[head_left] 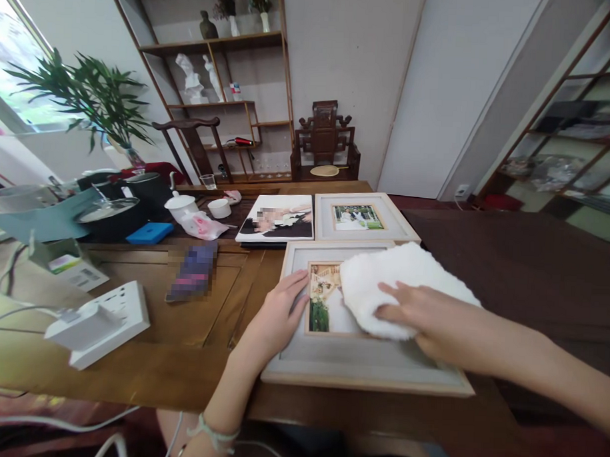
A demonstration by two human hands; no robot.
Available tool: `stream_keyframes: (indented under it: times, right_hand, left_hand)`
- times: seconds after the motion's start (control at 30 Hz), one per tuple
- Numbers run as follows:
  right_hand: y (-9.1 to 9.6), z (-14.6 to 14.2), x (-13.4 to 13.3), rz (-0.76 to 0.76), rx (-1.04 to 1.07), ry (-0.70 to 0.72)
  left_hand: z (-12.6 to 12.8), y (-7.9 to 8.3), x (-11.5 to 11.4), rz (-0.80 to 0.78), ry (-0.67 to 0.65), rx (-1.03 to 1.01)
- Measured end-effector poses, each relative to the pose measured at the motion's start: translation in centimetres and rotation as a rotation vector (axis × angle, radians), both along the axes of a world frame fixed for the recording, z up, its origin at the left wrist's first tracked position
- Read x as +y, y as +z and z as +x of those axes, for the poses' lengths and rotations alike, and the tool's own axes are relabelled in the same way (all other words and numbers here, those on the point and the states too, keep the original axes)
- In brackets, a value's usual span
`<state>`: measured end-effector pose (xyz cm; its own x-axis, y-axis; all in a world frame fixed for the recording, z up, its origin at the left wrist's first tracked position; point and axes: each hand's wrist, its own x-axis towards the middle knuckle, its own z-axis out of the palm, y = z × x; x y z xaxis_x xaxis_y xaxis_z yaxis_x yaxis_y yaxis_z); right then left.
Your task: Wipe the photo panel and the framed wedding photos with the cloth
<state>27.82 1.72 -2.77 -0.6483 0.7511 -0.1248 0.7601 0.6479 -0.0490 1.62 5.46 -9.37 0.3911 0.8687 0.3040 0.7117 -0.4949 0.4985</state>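
Note:
A light wooden picture frame [369, 384] with a pale grey mat lies flat on the table, a framed photo [320, 309] at its centre. My left hand [276, 314] rests on the frame's left side, its fingers stretched out and lying on the edge. In my right hand [412, 309] is a fluffy white cloth [388, 271], bunched up and pressed over the right part of the photo. The cloth hides that part of the photo and the frame's upper right corner. Some fingers of the right hand sink into the pile.
Behind lie a second picture frame [367, 234] and a white-edged photo panel [278, 217]. To the left are a power strip [132, 309], a small box [66, 263], a blurred purple item [193, 271], a blue box [149, 233], a white teapot [180, 207] and a dark pot [108, 218].

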Motion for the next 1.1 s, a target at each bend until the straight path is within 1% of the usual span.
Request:
stream_keyframes:
  times: [0.07,0.13,0.17,0.23,0.33,0.43,0.53,0.6,0.67,0.73,0.8,0.9,0.97,1.1]
  right_hand:
    - [0.5,-0.7,-2.6,-0.091,0.058,0.051]
    - [0.6,-1.2,-4.3,-0.154,0.127,0.089]
    - [0.6,-1.4,-4.7,-0.171,0.157,0.099]
    - [0.0,-1.6,-4.5,-0.162,0.198,0.106]
    - [-1.6,-1.5,-2.1,-0.059,0.208,0.102]
    - [-3.1,-0.7,1.6,0.117,0.213,0.095]
    - [-3.6,0.7,5.4,0.359,0.229,0.067]
    - [-3.5,1.5,7.5,0.483,0.208,0.029]
    - [-3.5,1.8,8.8,0.522,0.174,-0.015]
    - [-3.6,1.6,9.2,0.492,0.142,-0.012]
    - [-3.8,0.7,8.5,0.442,0.117,0.046]
    - [-3.5,-0.9,5.8,0.368,0.103,0.118]
    - [-2.5,-1.8,3.3,0.289,0.092,0.113]
    - [-0.2,-2.9,-2.2,0.049,0.052,0.109]
  left_hand:
    - [0.0,0.0,0.0,-0.001,-0.001,0.003]
    - [0.0,0.1,-0.1,-0.006,-0.004,0.011]
    - [0.0,0.1,-0.1,-0.010,-0.006,0.016]
    - [-0.1,0.1,-0.1,-0.022,-0.009,0.025]
    - [-0.1,0.3,-0.2,-0.039,-0.004,0.025]
    - [-0.1,0.3,-0.3,-0.048,-0.004,0.012]
    - [-0.1,0.4,-0.3,-0.053,0.001,0.012]
    - [-0.1,0.4,-0.4,-0.053,0.005,0.017]
    - [-0.1,0.5,-0.4,-0.052,0.005,0.018]
    - [-0.1,0.5,-0.4,-0.051,0.001,0.015]
    - [-0.1,0.5,-0.3,-0.050,-0.003,0.014]
    - [0.0,0.3,-0.2,-0.041,-0.003,0.008]
    - [0.0,0.2,-0.1,-0.032,-0.003,0.002]
    - [0.0,0.1,-0.1,-0.024,-0.003,0.003]
